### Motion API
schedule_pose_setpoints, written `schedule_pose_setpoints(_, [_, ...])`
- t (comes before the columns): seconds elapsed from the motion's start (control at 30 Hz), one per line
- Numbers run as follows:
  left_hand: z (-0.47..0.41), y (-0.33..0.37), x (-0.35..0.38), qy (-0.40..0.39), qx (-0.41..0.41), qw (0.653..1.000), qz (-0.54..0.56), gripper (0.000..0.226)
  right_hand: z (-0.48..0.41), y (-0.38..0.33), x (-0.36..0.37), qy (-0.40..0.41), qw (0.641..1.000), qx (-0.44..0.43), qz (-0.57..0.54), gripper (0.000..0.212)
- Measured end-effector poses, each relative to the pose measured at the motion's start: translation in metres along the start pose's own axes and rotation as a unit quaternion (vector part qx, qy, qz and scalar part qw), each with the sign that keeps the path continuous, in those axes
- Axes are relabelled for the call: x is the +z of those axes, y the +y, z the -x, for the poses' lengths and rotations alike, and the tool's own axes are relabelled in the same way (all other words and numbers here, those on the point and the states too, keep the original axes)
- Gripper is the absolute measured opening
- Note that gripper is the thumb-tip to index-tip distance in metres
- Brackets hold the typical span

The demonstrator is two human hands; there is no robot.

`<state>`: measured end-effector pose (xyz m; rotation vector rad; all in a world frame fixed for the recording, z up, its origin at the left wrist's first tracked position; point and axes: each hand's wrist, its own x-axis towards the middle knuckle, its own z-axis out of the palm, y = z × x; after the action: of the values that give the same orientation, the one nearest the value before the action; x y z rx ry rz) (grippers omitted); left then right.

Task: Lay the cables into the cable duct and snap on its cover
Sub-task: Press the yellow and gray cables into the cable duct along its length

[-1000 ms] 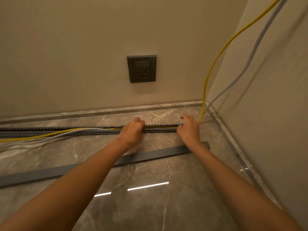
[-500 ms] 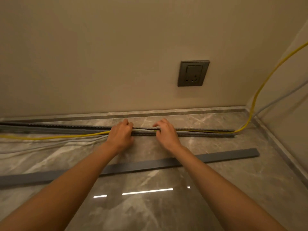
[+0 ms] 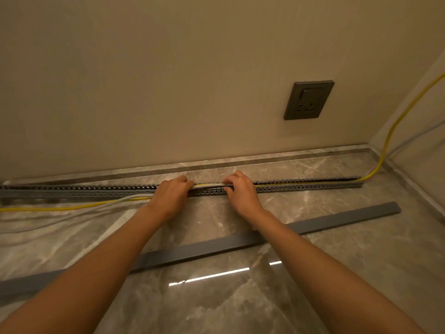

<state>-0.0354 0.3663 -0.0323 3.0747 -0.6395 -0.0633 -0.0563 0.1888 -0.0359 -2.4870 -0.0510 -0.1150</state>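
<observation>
A long grey slotted cable duct lies on the marble floor along the wall. A yellow cable and a grey-white cable come down the right wall and run inside the duct's right half. Left of my hands both cables leave the duct, the yellow cable lying loose on the floor. My left hand and my right hand sit on the duct's middle, fingers curled over the cables at its top edge. The flat grey cover lies on the floor nearer me, under my forearms.
A dark wall socket sits above the duct to the right. The room corner closes the space on the right. A marble skirting strip runs behind the duct.
Both hands have shifted left along the duct and closer together, away from the corner. More of the cables now lies inside the right part of the duct. My view has turned left.
</observation>
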Motion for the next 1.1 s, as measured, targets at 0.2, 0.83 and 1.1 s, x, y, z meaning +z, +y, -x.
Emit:
schedule_pose_setpoints(0.2, [-0.009, -0.006, -0.008, 0.007, 0.016, 1.000, 0.023, 0.041, 0.000, -0.002, 0.003, 0.016, 1.000, 0.011, 0.004, 0.021])
schedule_pose_setpoints(0.83, [-0.011, 0.021, -0.001, 0.133, 0.112, 0.984, 0.042, 0.006, 0.002, 0.002, 0.008, 0.029, 0.999, 0.012, 0.023, 0.022])
schedule_pose_setpoints(1.1, [-0.020, 0.042, -0.001, 0.076, 0.040, 0.996, -0.006, 0.023, 0.002, 0.014, 0.009, 0.002, 0.999, -0.003, 0.041, 0.027])
